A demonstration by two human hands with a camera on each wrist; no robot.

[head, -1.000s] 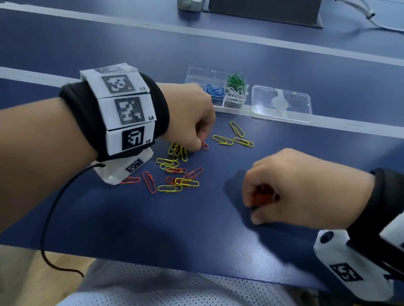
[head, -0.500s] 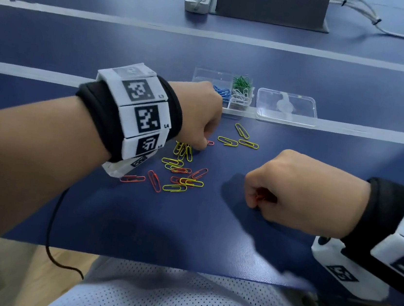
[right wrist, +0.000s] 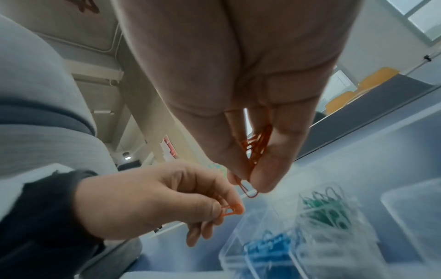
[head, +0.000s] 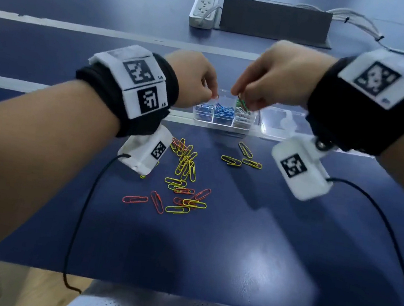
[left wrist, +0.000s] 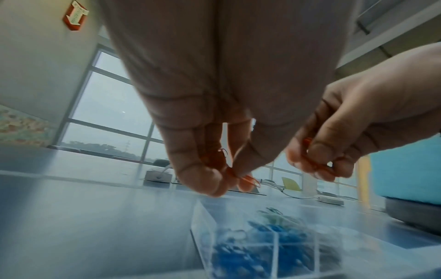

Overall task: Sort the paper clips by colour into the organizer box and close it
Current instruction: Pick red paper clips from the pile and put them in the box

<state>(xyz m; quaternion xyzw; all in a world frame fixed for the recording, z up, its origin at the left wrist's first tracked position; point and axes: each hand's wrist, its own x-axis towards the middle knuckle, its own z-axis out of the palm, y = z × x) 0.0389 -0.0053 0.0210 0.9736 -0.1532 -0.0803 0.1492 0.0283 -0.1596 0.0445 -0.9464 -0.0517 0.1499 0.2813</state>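
Observation:
The clear organizer box [head: 222,123] stands open on the blue table, holding blue clips [head: 222,110], green clips [head: 240,103] and white clips [head: 243,114]. My left hand [head: 213,94] hovers over the box's left end and pinches red paper clips [left wrist: 235,175]. My right hand [head: 239,95] hovers over the box's middle and pinches a bunch of red paper clips [right wrist: 255,149]. The two hands are close together, fingertips pointing down. Loose yellow clips [head: 188,165] and red clips [head: 157,200] lie on the table nearer me.
The box's clear lid [head: 283,123] lies flat to the right of the box. Three yellow clips [head: 242,157] lie just in front of the box. A white power strip [head: 204,8] and a dark panel [head: 275,20] stand at the table's far side.
Both hands have lifted off the table and moved away from me to above the organizer box, each carrying red clips. The right hand travelled farthest, from the near right.

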